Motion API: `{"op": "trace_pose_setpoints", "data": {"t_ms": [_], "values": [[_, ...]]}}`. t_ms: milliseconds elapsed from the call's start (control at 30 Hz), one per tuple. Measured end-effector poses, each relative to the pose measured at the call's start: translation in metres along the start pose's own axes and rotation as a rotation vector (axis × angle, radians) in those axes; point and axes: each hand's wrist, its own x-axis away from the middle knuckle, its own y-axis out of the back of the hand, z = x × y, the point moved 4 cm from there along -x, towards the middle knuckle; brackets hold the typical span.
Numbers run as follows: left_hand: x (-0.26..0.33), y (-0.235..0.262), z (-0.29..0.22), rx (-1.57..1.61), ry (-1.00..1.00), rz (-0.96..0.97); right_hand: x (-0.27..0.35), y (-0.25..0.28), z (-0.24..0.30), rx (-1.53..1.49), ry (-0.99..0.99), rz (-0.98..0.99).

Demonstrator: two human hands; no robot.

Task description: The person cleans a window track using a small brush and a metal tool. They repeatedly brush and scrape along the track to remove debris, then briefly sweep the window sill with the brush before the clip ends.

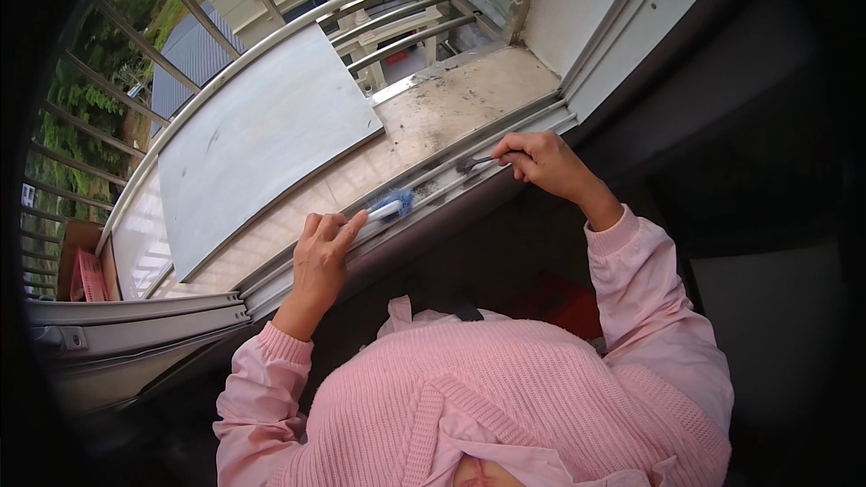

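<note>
Brush [395, 206] with blue bristles and a white handle is pinched in the left hand [321, 251], thumb and fingers closed around the handle, its bristles down at the window track [462, 182] beside a patch of dark grit [425, 188]. From where I stand, the right hand [543, 164] has a narrow grip too: it holds the thin dark handle of a small tool [469, 163], whose dark head is at the same track, farther right than the brush. Whether that head is bristled or solid I can't make out. Beyond the track runs a pale sill [496, 90], specked with dirt toward its right end. A light blue-grey board [271, 140] lies left of that dirt, near the metal railing [177, 69]. A pink basket [88, 276] stands at the far left, and pink sleeves [262, 388] cover both forearms
</note>
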Motion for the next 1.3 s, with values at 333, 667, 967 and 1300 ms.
{"op": "trace_pose_setpoints", "data": {"t_ms": [333, 667, 967, 1300], "values": [[-0.005, 0.032, 0.007, -0.167, -0.19, 0.164, -0.013, 0.002, 0.005, 0.211, 0.261, 0.029], [-0.001, 0.01, 0.014, 0.187, 0.054, 0.232, -0.02, -0.019, -0.005, -0.1, 0.006, 0.162], [-0.016, -0.006, -0.004, 0.083, -0.004, 0.197, -0.023, -0.04, -0.008, -0.234, -0.042, 0.231], [-0.026, -0.015, -0.011, 0.153, 0.038, 0.154, -0.024, -0.047, -0.006, -0.357, -0.024, 0.237]]}}
